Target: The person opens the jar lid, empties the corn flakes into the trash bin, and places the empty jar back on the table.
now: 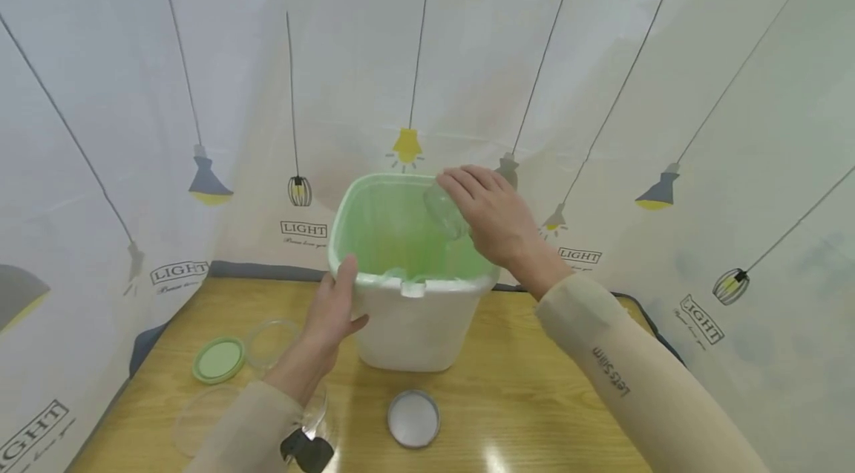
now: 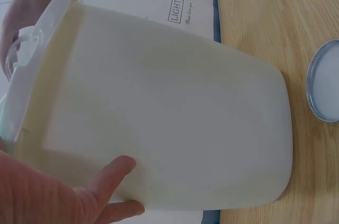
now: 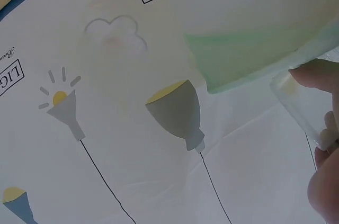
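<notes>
A tall white bin [image 1: 414,332] with a light green inside stands in the middle of the wooden table. My left hand [image 1: 329,313] grips its left side near the rim, and the left wrist view shows two digits [image 2: 114,179] of it against the white outer wall. Over the bin's right part, just inside the rim, my right hand [image 1: 494,217] holds a small clear container [image 1: 444,211] tilted on its side. In the right wrist view this clear container [image 3: 299,110] is pinched close beside the bin's green edge [image 3: 243,62].
In front of the bin lies a round, shallow white lid [image 1: 414,419] with a metallic rim. To the left are a green round lid [image 1: 219,359] and a clear round piece [image 1: 272,343]. A black object [image 1: 307,451] sits by my left forearm. Lamp-printed fabric [image 1: 374,50] surrounds the table.
</notes>
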Tool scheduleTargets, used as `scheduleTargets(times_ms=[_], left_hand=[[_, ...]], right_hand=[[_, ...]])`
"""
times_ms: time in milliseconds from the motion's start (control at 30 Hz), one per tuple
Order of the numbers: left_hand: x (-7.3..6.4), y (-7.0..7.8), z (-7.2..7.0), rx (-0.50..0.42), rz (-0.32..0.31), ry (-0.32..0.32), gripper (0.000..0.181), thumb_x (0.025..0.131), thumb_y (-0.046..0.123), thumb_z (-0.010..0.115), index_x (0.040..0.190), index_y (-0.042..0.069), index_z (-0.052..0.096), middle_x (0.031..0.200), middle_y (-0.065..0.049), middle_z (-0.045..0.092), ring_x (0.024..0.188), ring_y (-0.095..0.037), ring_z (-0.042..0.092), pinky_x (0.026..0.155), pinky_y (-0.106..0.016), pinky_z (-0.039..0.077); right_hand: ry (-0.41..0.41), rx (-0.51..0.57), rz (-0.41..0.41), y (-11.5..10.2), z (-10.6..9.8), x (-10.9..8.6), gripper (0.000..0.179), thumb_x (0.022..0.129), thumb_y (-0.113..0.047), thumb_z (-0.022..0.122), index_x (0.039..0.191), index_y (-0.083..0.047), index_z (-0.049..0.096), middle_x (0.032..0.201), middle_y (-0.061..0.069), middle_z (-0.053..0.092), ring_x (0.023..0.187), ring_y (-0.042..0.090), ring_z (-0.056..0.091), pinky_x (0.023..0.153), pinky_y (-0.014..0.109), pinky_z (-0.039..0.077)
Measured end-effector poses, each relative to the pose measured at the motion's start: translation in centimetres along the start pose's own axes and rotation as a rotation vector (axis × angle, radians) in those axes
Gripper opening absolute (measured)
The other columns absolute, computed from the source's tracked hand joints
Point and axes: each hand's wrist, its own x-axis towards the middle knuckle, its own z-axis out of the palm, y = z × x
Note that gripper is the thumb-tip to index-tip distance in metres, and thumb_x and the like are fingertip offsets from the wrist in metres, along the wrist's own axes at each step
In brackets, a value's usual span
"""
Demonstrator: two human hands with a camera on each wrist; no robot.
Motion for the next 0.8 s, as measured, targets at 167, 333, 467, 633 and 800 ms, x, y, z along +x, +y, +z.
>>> scheduleTargets(times_ms=[167, 333, 467, 633, 800], left_hand=[[0.2, -0.1, -0.2, 0.007, -0.007, 0.009, 0.08, 0.097, 0.065, 0.029, 0.153, 0.01, 0.018, 0.154, -0.019, 0.028, 0.142, -0.043, 0.03, 0.105, -0.057, 0.044], [0.3, -0.1, -0.2, 0.005, 0.0, 0.004, 0.074, 0.099, 0.061, 0.028, 0.153, 0.012, 0.018, 0.155, -0.017, 0.028, 0.143, -0.042, 0.03, 0.105, -0.057, 0.044], [0.2, 0.0, -0.3, 0.005, 0.006, -0.003, 0.074, 0.099, 0.062, 0.028, 0.153, 0.012, 0.019, 0.155, -0.018, 0.027, 0.143, -0.042, 0.03, 0.105, -0.057, 0.044], [0.1, 0.0, -0.4, 0.007, 0.009, -0.007, 0.078, 0.097, 0.065, 0.029, 0.153, 0.01, 0.019, 0.156, -0.019, 0.025, 0.143, -0.044, 0.028, 0.105, -0.058, 0.043], [0.2, 0.1, -0.6, 0.016, 0.001, -0.009, 0.076, 0.098, 0.063, 0.028, 0.152, 0.01, 0.02, 0.157, -0.018, 0.024, 0.144, -0.043, 0.028, 0.105, -0.057, 0.044]], right_hand=[[0.037, 0.05, 0.053, 0.3, 0.0, -0.3, 0.07, 0.079, 0.008, 0.065, 0.143, -0.008, 0.044, 0.145, 0.008, 0.05, 0.135, 0.029, 0.043, 0.118, 0.042, 0.033], [0.06, 0.101, 0.089, 0.6, -0.2, -0.7, 0.076, 0.075, -0.007, 0.081, 0.142, -0.009, 0.045, 0.143, 0.008, 0.052, 0.134, 0.028, 0.044, 0.116, 0.044, 0.036], [0.084, 0.144, 0.126, 0.9, -0.4, -0.9, 0.08, 0.071, -0.014, 0.085, 0.141, -0.009, 0.046, 0.141, 0.009, 0.054, 0.132, 0.03, 0.046, 0.115, 0.046, 0.036], [0.063, 0.213, 0.221, 1.3, -0.7, -1.4, 0.089, 0.067, -0.02, 0.089, 0.142, -0.01, 0.043, 0.142, 0.01, 0.052, 0.132, 0.031, 0.045, 0.116, 0.047, 0.035], [0.038, 0.298, 0.346, 1.5, -1.0, -2.2, 0.095, 0.062, -0.025, 0.091, 0.143, -0.011, 0.042, 0.141, 0.01, 0.053, 0.133, 0.032, 0.044, 0.113, 0.051, 0.038]])
